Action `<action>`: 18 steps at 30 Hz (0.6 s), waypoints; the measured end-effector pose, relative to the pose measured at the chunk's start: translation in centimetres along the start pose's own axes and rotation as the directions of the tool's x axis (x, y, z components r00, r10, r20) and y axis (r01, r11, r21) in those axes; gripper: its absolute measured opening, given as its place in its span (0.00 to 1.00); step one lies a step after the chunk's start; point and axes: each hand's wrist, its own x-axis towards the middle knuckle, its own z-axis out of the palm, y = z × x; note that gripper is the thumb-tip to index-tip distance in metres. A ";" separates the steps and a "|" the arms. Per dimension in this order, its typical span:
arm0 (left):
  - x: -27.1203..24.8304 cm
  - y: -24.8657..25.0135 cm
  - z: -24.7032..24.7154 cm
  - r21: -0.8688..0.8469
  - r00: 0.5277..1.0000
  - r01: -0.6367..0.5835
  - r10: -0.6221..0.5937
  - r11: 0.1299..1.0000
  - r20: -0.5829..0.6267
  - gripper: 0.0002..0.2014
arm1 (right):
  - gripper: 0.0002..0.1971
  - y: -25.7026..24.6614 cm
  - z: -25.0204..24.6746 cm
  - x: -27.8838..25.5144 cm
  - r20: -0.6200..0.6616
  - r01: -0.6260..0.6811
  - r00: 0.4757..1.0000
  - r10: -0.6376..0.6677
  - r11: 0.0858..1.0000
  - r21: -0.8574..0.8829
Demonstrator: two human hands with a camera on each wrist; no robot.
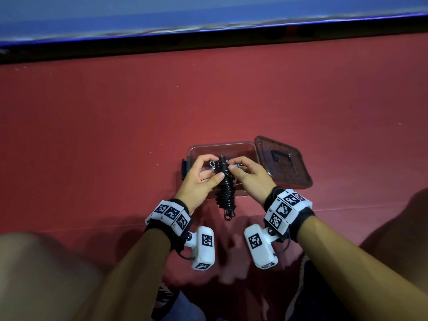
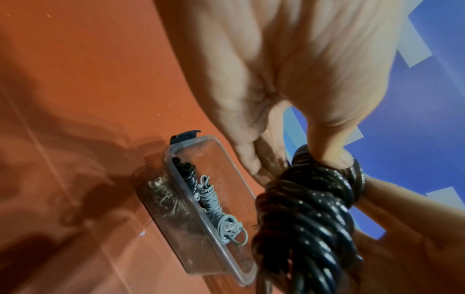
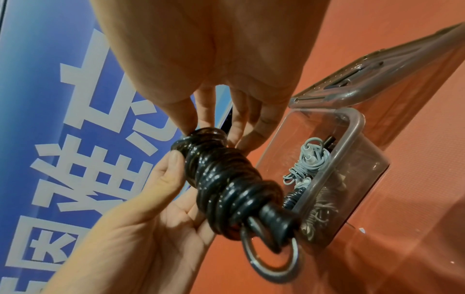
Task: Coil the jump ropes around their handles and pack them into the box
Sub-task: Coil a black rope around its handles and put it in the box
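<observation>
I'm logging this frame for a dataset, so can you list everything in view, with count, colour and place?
black jump rope: one, black, coiled, held above the box's near edge.
metal ring: one, silver, at the black coil's near end.
grey jump rope: one, grey, coiled, inside the box.
box: one, clear plastic, open, on the red floor.
lid: one, clear, right of the box.
left hand: grips the black coil.
right hand: pinches the coil's top.

Black rope [image 1: 225,188], grey rope [image 2: 214,201], clear box [image 2: 176,155], red floor [image 1: 115,112].
</observation>
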 end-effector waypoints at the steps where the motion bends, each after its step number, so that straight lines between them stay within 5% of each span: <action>1: 0.0 0.0 0.0 0.003 1.000 -0.003 0.003 1.000 0.014 0.17 | 0.06 -0.1 0.0 -0.1 0.000 -0.001 1.000 0.001 1.000 0.006; 6: 0.1 0.0 0.0 0.009 1.000 -0.004 0.004 1.000 0.015 0.18 | 0.08 0.1 0.0 -0.2 0.016 -0.050 0.999 0.048 0.992 0.116; 18: 0.2 0.0 0.0 0.008 0.999 -0.005 0.005 1.000 -0.038 0.23 | 0.16 0.4 -0.2 0.0 0.051 -0.068 0.996 0.066 0.997 0.040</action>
